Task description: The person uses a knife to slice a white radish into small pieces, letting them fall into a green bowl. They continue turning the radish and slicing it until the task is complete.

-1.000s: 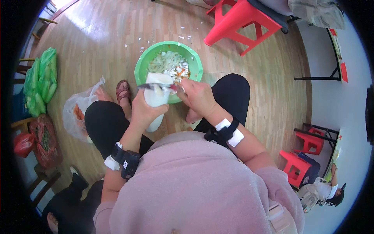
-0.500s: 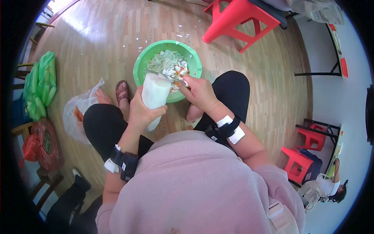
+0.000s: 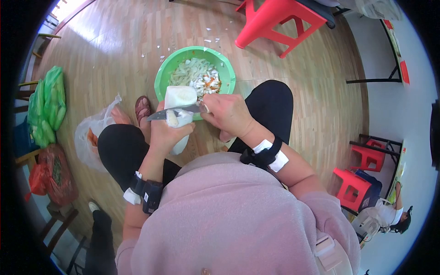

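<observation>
My left hand (image 3: 166,134) is wrapped around a thick white radish (image 3: 180,96), tilted so its cut end points at the basin. Closed around a knife handle, my right hand (image 3: 228,112) is just to the right of the radish. The knife (image 3: 159,116) has its blade lying across the radish above my left fingers, pointing left. A pale cut piece shows by the blade. Beyond the radish, a green basin (image 3: 230,73) holds whitish shreds (image 3: 192,71) and small white and orange bits (image 3: 207,84).
White scraps lie on the wooden floor around the basin. Left are a clear plastic bag (image 3: 87,149), green bags of vegetables (image 3: 52,101) and a red bag (image 3: 57,176). Red stools stand ahead (image 3: 270,23) and right (image 3: 350,185). Other people are at lower left and right.
My right hand has brought the knife from the radish's cut end back over its near side, with the blade now plainly visible. At lower left, another person's leg has shifted.
</observation>
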### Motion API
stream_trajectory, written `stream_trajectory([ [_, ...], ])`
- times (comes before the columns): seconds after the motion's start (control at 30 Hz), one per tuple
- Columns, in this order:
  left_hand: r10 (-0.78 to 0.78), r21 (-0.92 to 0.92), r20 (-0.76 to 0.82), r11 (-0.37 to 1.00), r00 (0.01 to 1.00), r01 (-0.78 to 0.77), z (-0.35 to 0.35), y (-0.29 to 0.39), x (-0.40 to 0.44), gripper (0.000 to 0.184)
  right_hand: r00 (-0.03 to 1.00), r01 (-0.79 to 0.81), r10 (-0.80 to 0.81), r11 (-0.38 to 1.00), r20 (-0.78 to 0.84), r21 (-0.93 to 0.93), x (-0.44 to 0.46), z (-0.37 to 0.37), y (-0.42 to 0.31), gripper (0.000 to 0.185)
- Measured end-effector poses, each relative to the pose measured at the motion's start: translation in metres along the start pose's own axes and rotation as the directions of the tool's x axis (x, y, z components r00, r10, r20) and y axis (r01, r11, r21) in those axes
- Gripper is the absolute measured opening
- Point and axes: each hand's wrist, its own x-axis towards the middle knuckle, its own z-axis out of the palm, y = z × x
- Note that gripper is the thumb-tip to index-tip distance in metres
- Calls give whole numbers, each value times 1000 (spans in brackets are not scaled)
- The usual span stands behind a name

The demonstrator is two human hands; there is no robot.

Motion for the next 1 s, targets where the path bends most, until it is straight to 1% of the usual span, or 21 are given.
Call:
stream_trajectory([
  [0.03, -18, -26, 7, 999, 1000, 18, 0, -2, 0, 63, 1000, -1, 1, 1000, -1, -1, 0, 2, 1, 16],
  [0.1, -36, -51, 15, 998, 999, 37, -1, 1, 0, 62, 1000, -16, 16, 1000, -18, -21, -2, 7, 3, 25],
  [0.17, -100, 101, 79, 991, 992, 92, -5, 8, 0, 59, 998, -43, 42, 999, -48, -32, -5, 15, 11, 26],
  [0.2, -99, 101, 79, 991, 992, 90, -5, 6, 0, 59, 995, -71, 67, 997, -77, -42, -6, 18, 15, 26],
  [0.27, -120, 57, 16, 991, 993, 119, -4, 1, -1, 60, 994, -71, 69, 997, -80, -30, -9, 24, 19, 25],
  [0.37, -125, 9, -17, 992, 992, 125, -1, -6, -1, 62, 993, -98, 96, 995, -71, -26, -11, 29, 23, 23],
  [0.4, -122, 10, -17, 992, 992, 122, -1, -7, -2, 62, 991, -121, 119, 992, -61, -37, -12, 30, 26, 21],
  [0.43, -127, -52, 16, 991, 992, 127, -3, -8, -2, 64, 991, -121, 118, 992, -66, -39, -16, 36, 37, 21],
  [0.47, -127, -111, 50, 985, 991, 132, -4, -9, -2, 66, 956, -293, 295, 953, 6, -82, -22, 42, 55, 21],
  [0.5, -120, -106, 53, 986, 991, 125, -2, -7, -2, 66, 883, -454, 465, 881, 68, -135, -19, 41, 61, 21],
  [0.53, -82, -41, 62, 996, 995, 84, 2, -5, -3, 68, 881, -460, 470, 878, 57, -133, -18, 42, 61, 21],
  [0.57, -49, 20, 73, 999, 996, 48, 3, -4, -5, 69, 904, -412, 422, 902, 63, -132, -19, 44, 59, 22],
  [0.6, -52, 17, 76, 999, 996, 51, 2, -2, -5, 69, 926, -359, 370, 924, 76, -133, -19, 44, 55, 23],
  [0.67, -111, 66, 79, 992, 991, 106, -1, 4, -2, 72, 923, -367, 376, 924, 77, -109, -21, 42, 55, 23],
  [0.73, -94, 56, 85, 994, 992, 89, 0, -4, -2, 72, 865, -480, 485, 875, 133, -66, -22, 39, 55, 25],
  [0.87, -60, 18, 108, 998, 992, 59, 3, -15, -1, 74, 876, -457, 460, 888, 145, -52, -23, 43, 55, 25],
  [0.97, -82, 31, 75, 996, 994, 80, 3, -19, 0, 74, 884, -441, 437, 897, 166, -11, -22, 46, 54, 24],
  [1.0, -83, 31, 73, 996, 994, 81, 2, -19, 1, 74, 874, -468, 456, 882, 166, 43, -21, 44, 53, 24],
])
